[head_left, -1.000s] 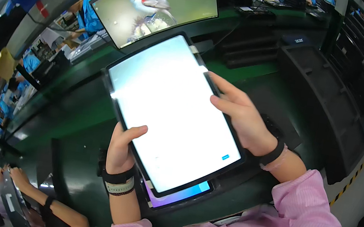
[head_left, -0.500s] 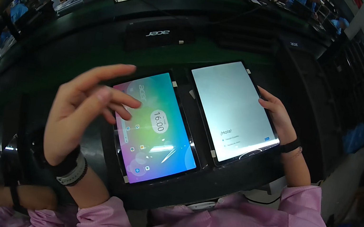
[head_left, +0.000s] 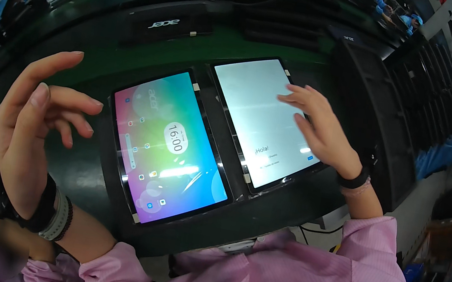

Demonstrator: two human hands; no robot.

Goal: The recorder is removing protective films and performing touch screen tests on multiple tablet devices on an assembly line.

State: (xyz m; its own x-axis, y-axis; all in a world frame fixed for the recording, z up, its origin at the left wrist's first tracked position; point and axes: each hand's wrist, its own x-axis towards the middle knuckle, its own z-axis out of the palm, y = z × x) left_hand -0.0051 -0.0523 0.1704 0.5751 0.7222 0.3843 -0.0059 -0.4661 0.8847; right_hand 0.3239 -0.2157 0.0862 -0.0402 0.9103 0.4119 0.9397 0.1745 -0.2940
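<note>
2 tablets are lying near the desk's [head_left: 79,176] near edge: colourful-screen tablet [head_left: 166,161] left, white-screen tablet [head_left: 252,109] right. Left hand [head_left: 22,143] is hanging open, empty; right hand [head_left: 323,130] is poising loosely open over white-screen tablet, contact unclear. Probably stiff, slick, fragile; hold long edges.

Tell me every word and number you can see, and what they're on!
I won't copy writing out, but here's where it is:
Colourful tablet: clear clock digits mid-screen.
Same tablet: faint lettering near its far end.
White-screened tablet: a short dark heading; the lines below it are too small to read.
Black box behind them: pale lettering.
Dark object, upper right: small pale lettering.
</note>
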